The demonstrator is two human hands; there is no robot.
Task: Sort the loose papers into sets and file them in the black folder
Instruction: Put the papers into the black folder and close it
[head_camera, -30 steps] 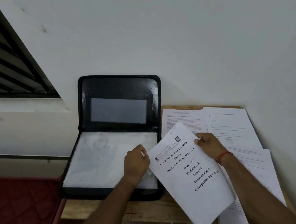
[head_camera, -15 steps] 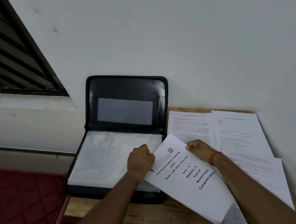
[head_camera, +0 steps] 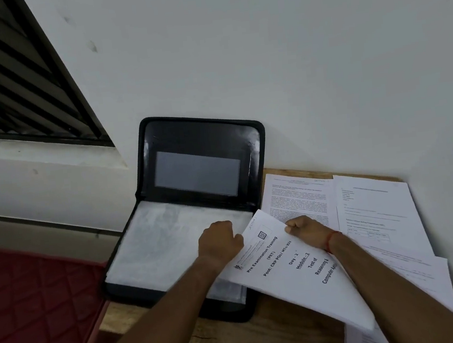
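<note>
The black folder [head_camera: 157, 139] lies open on the wooden table [head_camera: 273, 331], its lid leaning on the wall and clear plastic sleeves [head_camera: 165, 242] stacked in its base. A stapled paper set titled "Pre Examination Training" [head_camera: 294, 273] lies tilted across the folder's right front corner. My left hand [head_camera: 220, 241] grips its upper left edge over the sleeves. My right hand [head_camera: 308, 229] pinches its top right edge. Loose printed papers [head_camera: 375, 211] lie spread on the table to the right.
A white wall rises right behind the table and closes it in on the right. At the upper left there is a barred window [head_camera: 15, 90] above a ledge. A red quilted surface [head_camera: 33, 311] sits lower, to the left of the table.
The paper set has come down and leftward, from held up over the table to lying partly over the folder's corner. Both hands moved with it and keep their hold.
</note>
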